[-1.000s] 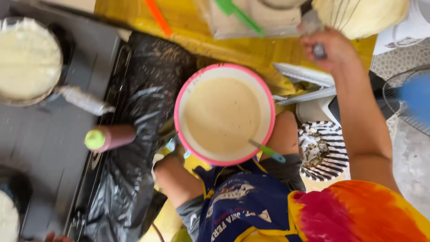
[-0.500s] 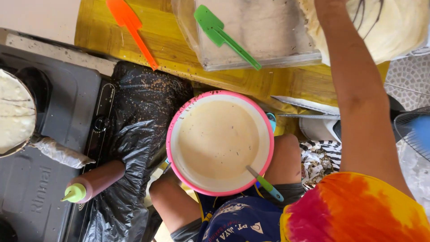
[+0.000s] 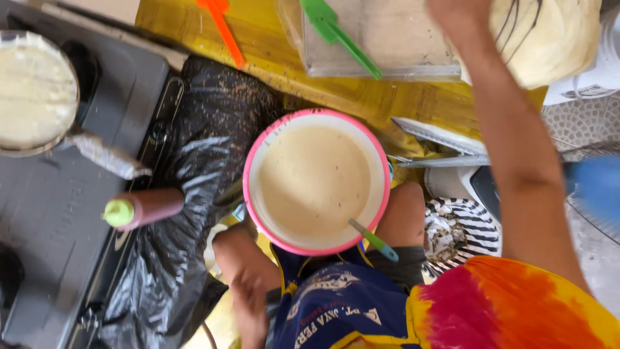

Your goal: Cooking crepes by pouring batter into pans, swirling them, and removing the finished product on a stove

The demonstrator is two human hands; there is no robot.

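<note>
Since half a second ago, the right hand (image 3: 460, 18) has been carried further toward the far edge of the view, so that only the wrist and the heel of the hand are now seen; whether its fingers are spread or closed cannot be told. It is held at the far right, just beside the stack of thin pale flatbreads (image 3: 546, 39), with the forearm stretched across the yellow table (image 3: 271, 58). The left hand (image 3: 248, 300) is seen low at the near edge, resting by the knee; it is blurred, and its grip cannot be told.

A pink-rimmed bowl (image 3: 316, 182) of pale batter is set in the middle, between the knees, with a green-handled spoon (image 3: 374, 240) leaned inside its near right rim. To the far side, a clear tray (image 3: 400, 45) is placed on the table, with a green spatula (image 3: 339, 35) laid across it and an orange spatula (image 3: 223, 29) further left. At the left, a pan (image 3: 35, 94) holding a pale round is set on the grey stove (image 3: 58, 245), and a bottle with a green cap (image 3: 142, 208) is laid beside crumpled black plastic (image 3: 194, 194).
</note>
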